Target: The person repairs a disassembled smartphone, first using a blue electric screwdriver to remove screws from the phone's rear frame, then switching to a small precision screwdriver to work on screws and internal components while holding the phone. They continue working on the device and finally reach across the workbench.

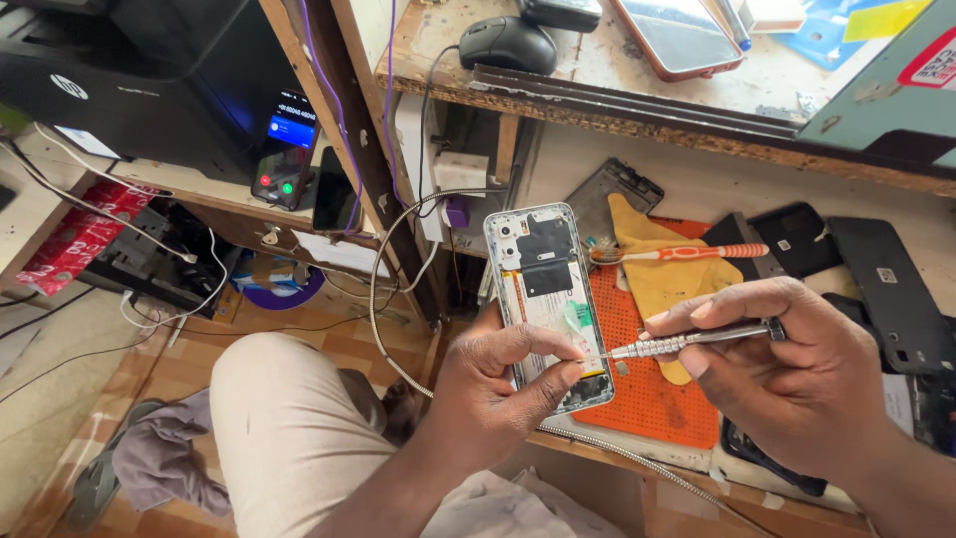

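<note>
Looking like a phone repair workshop: spare phone backs (856, 264) lying right of the orange work mat (652, 389), scuffed wooden bench shelf (597, 75) sitting above it.

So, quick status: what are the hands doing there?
Left hand grips opened phone, back cover off. Right hand holds metal screwdriver, tip at phone's lower edge. Nothing between them.

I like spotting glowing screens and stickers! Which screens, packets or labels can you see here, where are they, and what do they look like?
Lit phone: leaning under the left shelf, dark screen with a blue band, red and green round buttons.
Dark phone: beside it, black, unlit.
Phone with brown rim: top shelf, glossy screen.
Red packet: far left, patterned.
Yellow sticky label: top right, on blue.
</note>
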Demonstrator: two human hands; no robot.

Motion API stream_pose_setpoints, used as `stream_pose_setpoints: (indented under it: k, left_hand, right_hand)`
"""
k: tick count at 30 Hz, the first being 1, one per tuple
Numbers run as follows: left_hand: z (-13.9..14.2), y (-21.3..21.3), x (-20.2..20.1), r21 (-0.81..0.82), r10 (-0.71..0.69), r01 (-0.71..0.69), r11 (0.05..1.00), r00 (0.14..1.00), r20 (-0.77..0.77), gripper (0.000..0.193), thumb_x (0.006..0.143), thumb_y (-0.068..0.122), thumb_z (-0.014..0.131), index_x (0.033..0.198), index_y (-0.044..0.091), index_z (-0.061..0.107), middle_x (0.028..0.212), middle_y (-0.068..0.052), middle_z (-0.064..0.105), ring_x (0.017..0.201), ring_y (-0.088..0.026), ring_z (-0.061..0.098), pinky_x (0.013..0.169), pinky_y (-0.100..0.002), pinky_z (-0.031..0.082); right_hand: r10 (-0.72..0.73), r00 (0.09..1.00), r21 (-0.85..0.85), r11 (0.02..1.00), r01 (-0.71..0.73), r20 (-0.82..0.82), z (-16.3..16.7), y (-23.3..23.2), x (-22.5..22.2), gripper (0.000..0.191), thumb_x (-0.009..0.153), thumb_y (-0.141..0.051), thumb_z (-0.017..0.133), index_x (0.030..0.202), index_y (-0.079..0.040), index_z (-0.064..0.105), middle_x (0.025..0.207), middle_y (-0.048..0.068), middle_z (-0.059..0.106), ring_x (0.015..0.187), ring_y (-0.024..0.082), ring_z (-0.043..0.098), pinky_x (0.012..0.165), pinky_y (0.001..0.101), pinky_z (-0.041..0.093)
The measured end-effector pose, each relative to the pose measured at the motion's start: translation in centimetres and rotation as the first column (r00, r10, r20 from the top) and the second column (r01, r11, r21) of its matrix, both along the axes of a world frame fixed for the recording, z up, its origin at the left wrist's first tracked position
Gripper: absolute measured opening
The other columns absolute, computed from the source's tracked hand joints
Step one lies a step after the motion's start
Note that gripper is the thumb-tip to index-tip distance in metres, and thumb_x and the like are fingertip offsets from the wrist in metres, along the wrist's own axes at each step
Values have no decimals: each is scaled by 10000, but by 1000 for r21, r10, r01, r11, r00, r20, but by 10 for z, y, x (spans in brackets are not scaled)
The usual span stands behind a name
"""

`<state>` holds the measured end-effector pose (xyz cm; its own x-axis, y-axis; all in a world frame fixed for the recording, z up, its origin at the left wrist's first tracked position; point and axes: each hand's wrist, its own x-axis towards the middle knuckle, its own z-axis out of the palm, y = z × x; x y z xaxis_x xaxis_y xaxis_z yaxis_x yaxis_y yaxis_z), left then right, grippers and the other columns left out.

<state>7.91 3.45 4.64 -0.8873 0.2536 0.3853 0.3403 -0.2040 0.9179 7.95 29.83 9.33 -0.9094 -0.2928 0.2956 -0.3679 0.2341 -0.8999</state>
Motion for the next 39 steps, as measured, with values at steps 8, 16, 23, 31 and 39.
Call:
stream_pose_setpoints:
  k: [8,16,23,31,39]
  left_hand:
    - [-2,0,1,8,4,-4,1000,1000,-29,110,926,19,703,1031,22,735,1219,-111,666,1161,-195,647,1021,-332,509]
    - [2,1,2,-115,31,-22,993,997,74,279,888,52,730,1161,49,668,1101,-69,715,997,-123,685,796,-275,567]
    - [15,3,5,-185,59,-42,982,994,89,421,907,19,661,1322,60,601,834,-33,600,718,-45,500,549,-197,416]
    - [16,6,6,-229,1,28,973,992,122,429,889,7,615,1313,73,602,739,-9,609,623,-31,507,519,-200,456]
    - [16,7,6,-174,-21,41,984,993,116,433,895,-9,603,1323,55,588,823,-32,652,685,-35,547,547,-212,489]
  right_hand:
    - [-34,983,154,986,63,-183,-1,-1,4,247,878,13,691,1088,-64,585,1066,96,805,541,-86,371,452,132,331]
    - [-78,940,180,973,145,-331,6,-1,8,284,902,16,711,1131,-53,557,1100,111,795,545,-108,441,468,120,338]
    - [-154,862,75,974,216,-482,20,-2,-1,299,913,47,677,1158,14,510,1098,187,725,995,155,696,667,200,572]
    - [-169,827,52,971,232,-536,18,1,-1,313,967,49,659,1221,44,476,1177,225,712,1094,185,725,810,243,632]
    - [-162,844,90,967,240,-511,15,3,-2,325,942,59,671,1216,42,498,1163,197,714,1056,152,707,843,236,608]
